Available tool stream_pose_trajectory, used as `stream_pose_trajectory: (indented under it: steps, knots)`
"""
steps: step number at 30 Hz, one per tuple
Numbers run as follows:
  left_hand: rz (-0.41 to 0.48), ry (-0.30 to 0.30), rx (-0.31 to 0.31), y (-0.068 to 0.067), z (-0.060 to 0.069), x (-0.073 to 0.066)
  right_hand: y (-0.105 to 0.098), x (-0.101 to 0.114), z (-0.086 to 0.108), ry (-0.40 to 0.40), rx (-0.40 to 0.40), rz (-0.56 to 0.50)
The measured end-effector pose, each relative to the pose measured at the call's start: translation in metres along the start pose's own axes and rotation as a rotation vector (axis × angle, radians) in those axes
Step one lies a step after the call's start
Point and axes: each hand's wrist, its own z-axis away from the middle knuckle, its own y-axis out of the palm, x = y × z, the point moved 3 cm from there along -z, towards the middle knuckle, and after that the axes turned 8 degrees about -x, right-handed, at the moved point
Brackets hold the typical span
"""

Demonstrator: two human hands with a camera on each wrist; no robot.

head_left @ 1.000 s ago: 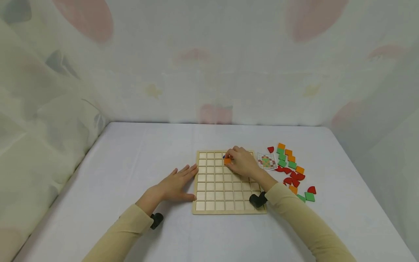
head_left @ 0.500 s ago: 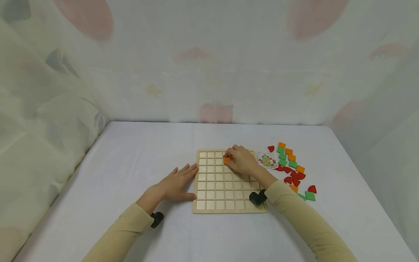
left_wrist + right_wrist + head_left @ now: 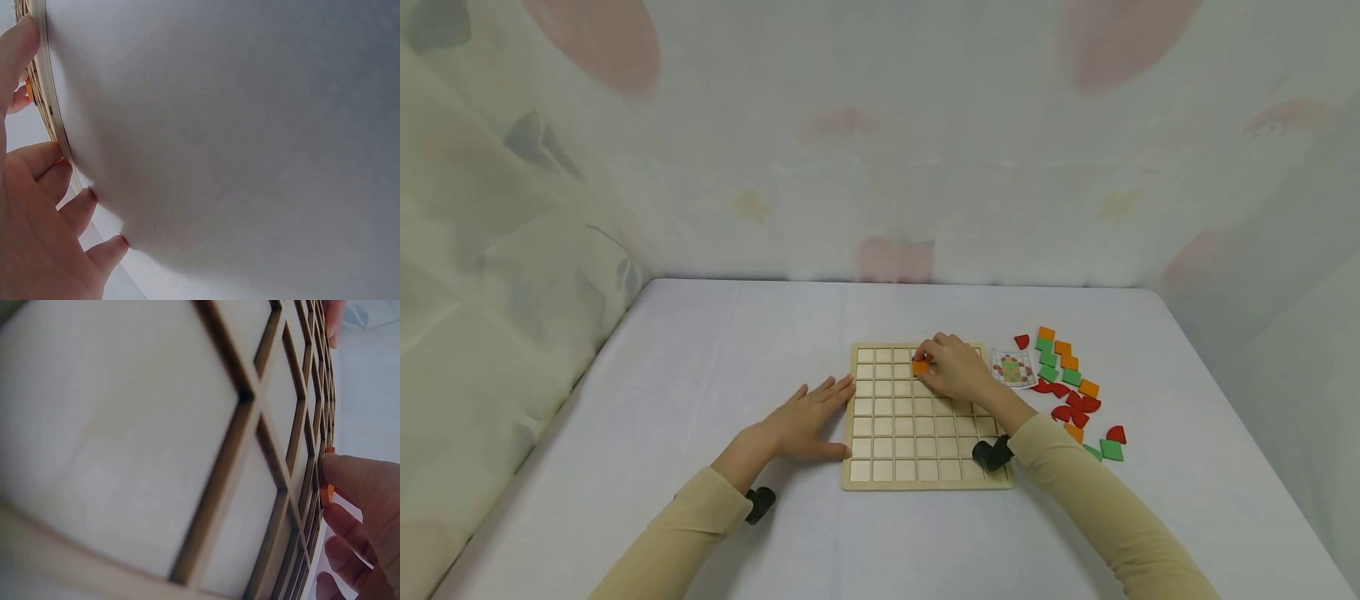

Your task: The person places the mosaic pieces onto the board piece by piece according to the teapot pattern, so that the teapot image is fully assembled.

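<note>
A wooden grid board [image 3: 882, 470] lies flat on the white table. My right hand [image 3: 955, 369] pinches an orange square tile [image 3: 921, 367] over the upper part of the board; the right wrist view shows the orange tile [image 3: 327, 490] between thumb and fingers, close against the grid. With spread, fairly straight fingers, my left hand [image 3: 801, 425] touches the board's left edge. In the left wrist view, the left hand's thumb and a fingertip meet the board's rim [image 3: 50, 100]. What lies under the right hand is hidden.
Right of the board lie a small printed pattern card [image 3: 1012, 368], several green tiles [image 3: 1111, 450], orange tiles [image 3: 1088, 388] and red curved pieces [image 3: 1116, 434]. Black wrist cameras [image 3: 992, 453] sit at both wrists. Patterned cloth stands behind and at the sides.
Both hands stay nearly in place. The orange tile has shifted very slightly away from me, and the dark blue spot beside it shows less than before.
</note>
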Motion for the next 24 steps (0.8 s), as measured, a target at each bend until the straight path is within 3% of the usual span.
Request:
stream_pose_trajectory:
  steps: [12, 18, 24]
  knots:
    - [-0.003, -0.005, 0.005, 0.000, 0.000, -0.001, 0.001, -0.003, 0.001, 0.005, -0.001, -0.015]
    - [-0.009, 0.004, -0.005, 0.000, -0.001, 0.000, -0.010, -0.004, 0.005, 0.001, -0.028, -0.055]
    - [-0.004, 0.009, -0.008, 0.001, 0.000, 0.000, -0.026, -0.009, 0.014, 0.056, -0.014, -0.107]
